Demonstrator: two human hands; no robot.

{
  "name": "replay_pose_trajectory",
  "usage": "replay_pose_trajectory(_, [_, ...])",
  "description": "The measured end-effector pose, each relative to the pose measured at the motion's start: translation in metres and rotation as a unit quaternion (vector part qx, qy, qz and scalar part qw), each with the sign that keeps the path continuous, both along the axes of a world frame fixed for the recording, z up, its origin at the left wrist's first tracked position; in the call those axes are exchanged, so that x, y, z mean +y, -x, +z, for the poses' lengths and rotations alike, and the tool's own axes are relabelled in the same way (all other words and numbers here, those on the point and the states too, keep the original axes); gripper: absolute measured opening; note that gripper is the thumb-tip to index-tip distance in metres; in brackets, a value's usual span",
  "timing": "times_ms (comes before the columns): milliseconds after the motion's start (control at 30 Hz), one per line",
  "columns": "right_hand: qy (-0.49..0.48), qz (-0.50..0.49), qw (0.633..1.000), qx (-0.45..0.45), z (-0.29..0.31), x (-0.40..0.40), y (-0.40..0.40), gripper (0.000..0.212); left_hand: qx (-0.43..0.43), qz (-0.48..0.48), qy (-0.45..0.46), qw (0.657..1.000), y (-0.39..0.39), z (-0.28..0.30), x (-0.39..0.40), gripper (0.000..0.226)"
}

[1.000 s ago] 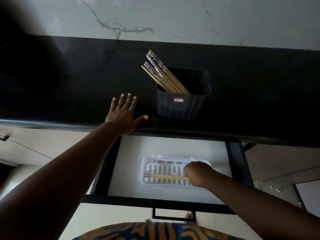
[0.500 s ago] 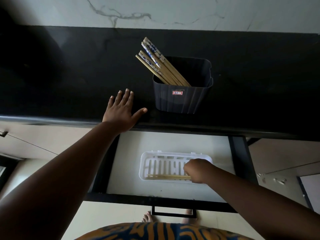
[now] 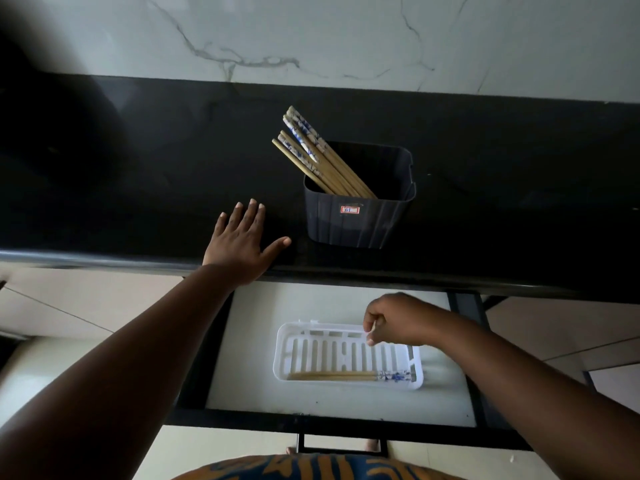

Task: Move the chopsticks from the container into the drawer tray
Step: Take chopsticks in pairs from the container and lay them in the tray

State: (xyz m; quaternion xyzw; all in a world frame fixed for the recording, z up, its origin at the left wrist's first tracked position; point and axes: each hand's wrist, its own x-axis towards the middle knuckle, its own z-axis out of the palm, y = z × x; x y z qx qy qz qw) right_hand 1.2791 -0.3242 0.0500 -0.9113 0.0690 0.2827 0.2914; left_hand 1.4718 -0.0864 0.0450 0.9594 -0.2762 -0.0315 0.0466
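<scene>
A pair of chopsticks (image 3: 349, 376) lies along the near edge of the white tray (image 3: 417, 374) in the drawer (image 3: 332, 415). My right hand (image 3: 398, 320) hovers above the tray, loosely curled, holding nothing. I should reach up to the container (image 3: 360, 220), pinching one pair near the patterned tops (image 3: 304, 133). My left hand (image 3: 242, 244) lies flat, fingers spread, on the counter (image 3: 138, 168).

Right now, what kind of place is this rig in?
Most likely a home kitchen: a black stone countertop against a marble-patterned wall, a dark container of chopsticks on it, and an open drawer below holding a white tray.
</scene>
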Motion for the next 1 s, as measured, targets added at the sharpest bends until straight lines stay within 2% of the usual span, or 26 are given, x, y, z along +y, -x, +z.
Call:
replay_pose_trajectory(67, [-0.097,-0.023,0.992,-0.073,0.049,0.008,-0.008,0.011,0.001,-0.001,0.000,1.000,0.001,0.000,0.000,0.093])
replay_pose_trajectory(167, [-0.212,-0.041,0.951,-0.223,0.131,0.020,-0.020,0.005,0.003,0.001,0.000,1.000,0.001,0.000,0.000,0.096])
replay_pose_trajectory(267, [-0.216,-0.084,0.895,-0.380,0.194,0.018,-0.042,0.012,0.007,0.001,-0.001,1.000,0.001,0.001,-0.001,0.096])
replay_pose_trajectory(333, [-0.167,-0.119,0.877,-0.434,0.214,0.011,-0.063,0.007,0.008,0.003,0.000,1.000,0.002,0.001,0.000,0.097])
replay_pose_trajectory(433, [-0.070,-0.150,0.886,-0.433,0.213,0.005,-0.093,0.010,0.012,0.006,-0.003,1.000,0.003,-0.001,0.000,0.097])
replay_pose_trajectory(600, [0.069,-0.128,0.914,-0.378,0.173,0.028,-0.123,0.023,0.007,0.008,-0.002,1.000,0.000,-0.002,0.000,0.097])
replay_pose_trajectory(700, [0.097,-0.140,0.920,-0.354,0.148,0.045,-0.131,0.032,0.005,0.007,-0.002,1.000,-0.001,-0.005,0.000,0.098])
replay_pose_trajectory(800, [0.104,-0.161,0.908,-0.372,0.133,0.060,-0.132,0.039,0.003,0.008,0.003,1.000,-0.003,-0.007,0.001,0.097])
replay_pose_trajectory(1000, [0.146,-0.181,0.886,-0.402,0.134,0.074,-0.137,0.027,0.005,0.007,0.011,1.000,-0.003,-0.008,0.000,0.100])
